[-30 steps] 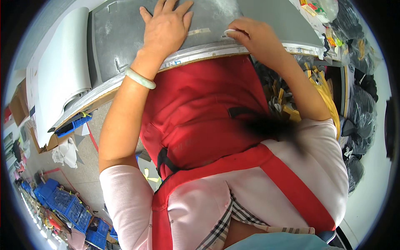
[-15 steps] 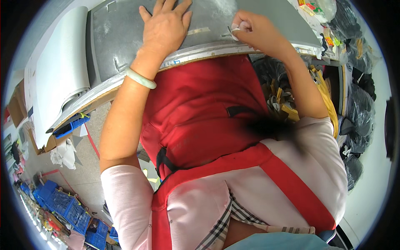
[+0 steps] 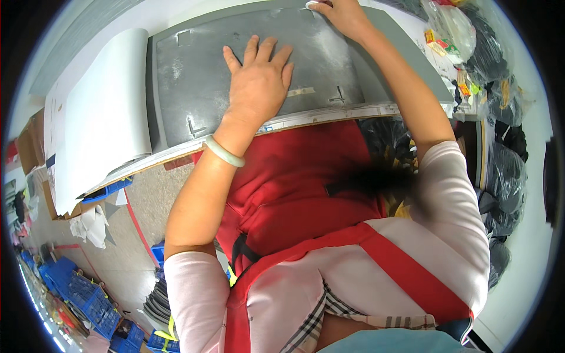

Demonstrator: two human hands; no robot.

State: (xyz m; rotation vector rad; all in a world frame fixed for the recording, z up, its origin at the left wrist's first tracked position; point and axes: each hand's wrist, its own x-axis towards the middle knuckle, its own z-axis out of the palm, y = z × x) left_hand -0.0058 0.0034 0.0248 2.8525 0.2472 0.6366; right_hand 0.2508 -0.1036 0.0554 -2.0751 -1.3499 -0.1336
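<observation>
A dark grey sheet point(image 3: 209, 76) lies on the worktable, with whitish smears and L-shaped or cross-shaped marks near its corners. On it rests my left hand point(image 3: 259, 85), palm down and fingers spread, holding nothing. Out at the sheet's far edge, my right hand point(image 3: 346, 16) pinches a small white wad point(image 3: 316, 6); its exact kind is too small to tell. A short beige strip point(image 3: 301, 92) sits on the sheet near its front edge, right of my left hand.
At the left of the table lies a curled white sheet point(image 3: 112, 94). Clear plastic bags point(image 3: 453, 35) and small packets crowd the right end. Black bagged bundles point(image 3: 503, 159) are stacked beyond. Blue crates point(image 3: 91, 300) stand on the floor at lower left.
My right hand has moved away from me, from the sheet's front right mark to its far edge, still pinching the white wad. My left hand stays flat on the sheet; the whole view has shifted.
</observation>
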